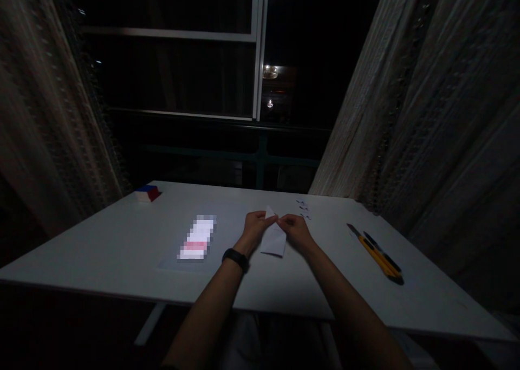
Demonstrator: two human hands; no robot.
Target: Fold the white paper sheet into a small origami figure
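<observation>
Between my two hands is a folded piece of white paper (273,242), its top narrowing to a point and its lower end squared off. My left hand (255,225) grips the paper's upper left edge, thumb lying across it; a dark band is on that wrist. From the other side, my right hand (296,229) pinches the paper's upper right edge, its fingertips close to the left thumb. The paper is just over or on the white table (280,289); I cannot tell which. Dim light hides the finer folds.
A lit phone (197,238), its screen blurred, lies left of my hands. A yellow utility knife (377,257) and a dark pen (382,250) lie at the right. A red, white and blue block (147,193) sits far left. Small dark marks (304,208) show beyond my right hand.
</observation>
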